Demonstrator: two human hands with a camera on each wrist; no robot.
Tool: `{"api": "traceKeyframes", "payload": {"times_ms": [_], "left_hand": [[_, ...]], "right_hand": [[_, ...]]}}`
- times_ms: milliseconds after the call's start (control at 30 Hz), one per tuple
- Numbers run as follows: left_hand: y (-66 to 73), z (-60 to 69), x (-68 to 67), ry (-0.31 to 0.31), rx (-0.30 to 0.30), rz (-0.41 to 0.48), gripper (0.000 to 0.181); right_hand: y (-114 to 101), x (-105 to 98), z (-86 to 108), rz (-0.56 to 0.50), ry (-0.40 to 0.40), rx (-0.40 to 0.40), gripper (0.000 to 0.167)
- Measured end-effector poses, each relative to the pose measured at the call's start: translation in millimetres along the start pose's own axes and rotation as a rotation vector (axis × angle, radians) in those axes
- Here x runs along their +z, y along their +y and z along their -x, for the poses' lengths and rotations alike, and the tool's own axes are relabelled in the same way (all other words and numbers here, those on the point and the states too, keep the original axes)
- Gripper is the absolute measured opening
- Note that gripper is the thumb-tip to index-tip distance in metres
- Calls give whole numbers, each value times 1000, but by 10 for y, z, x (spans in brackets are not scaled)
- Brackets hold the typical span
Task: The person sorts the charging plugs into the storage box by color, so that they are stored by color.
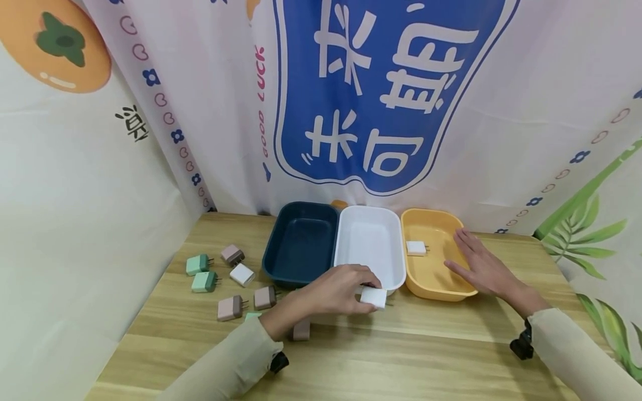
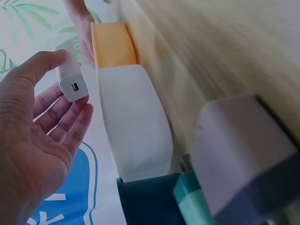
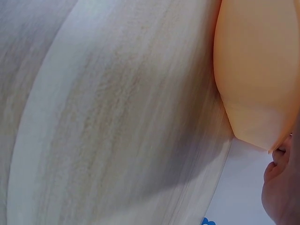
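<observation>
My left hand (image 1: pixel 341 289) pinches a white charger plug (image 1: pixel 373 297) between thumb and fingers, just in front of the white tray (image 1: pixel 370 234). In the left wrist view, the USB port of this white charger (image 2: pixel 73 87) faces the camera. At the right side of the yellow tray (image 1: pixel 436 294) rests my right hand (image 1: pixel 484 270), fingers extended along the rim and thumb over the inside. Another white charger (image 1: pixel 416 248) lies in that tray by its left wall. The right wrist view shows only part of the right hand (image 3: pixel 281 187).
Left of the white tray stands a dark blue tray (image 1: pixel 306 245). Several chargers lie on the wooden table at left: green (image 1: pixel 197 264), pink-and-brown (image 1: pixel 229 307) and one white (image 1: pixel 242 274). My left forearm partly covers a pink one (image 1: pixel 301 331). A printed curtain (image 1: pixel 225 139) hangs behind.
</observation>
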State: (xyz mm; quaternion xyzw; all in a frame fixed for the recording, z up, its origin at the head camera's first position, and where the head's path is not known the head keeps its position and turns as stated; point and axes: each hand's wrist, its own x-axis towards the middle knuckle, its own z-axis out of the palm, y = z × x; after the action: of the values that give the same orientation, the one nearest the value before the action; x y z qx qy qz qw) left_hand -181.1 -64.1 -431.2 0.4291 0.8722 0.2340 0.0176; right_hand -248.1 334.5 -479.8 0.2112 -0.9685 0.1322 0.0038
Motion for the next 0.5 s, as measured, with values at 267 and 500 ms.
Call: {"api": "traceKeyframes", "payload": {"times_ms": [267, 500], "left_hand": [[37, -163, -32, 80, -11, -5, 36], [12, -273, -17, 127, -55, -2, 35]], "right_hand": [[9, 5, 6, -16, 13, -11, 88], [22, 37, 9, -8, 30, -13, 88]]}}
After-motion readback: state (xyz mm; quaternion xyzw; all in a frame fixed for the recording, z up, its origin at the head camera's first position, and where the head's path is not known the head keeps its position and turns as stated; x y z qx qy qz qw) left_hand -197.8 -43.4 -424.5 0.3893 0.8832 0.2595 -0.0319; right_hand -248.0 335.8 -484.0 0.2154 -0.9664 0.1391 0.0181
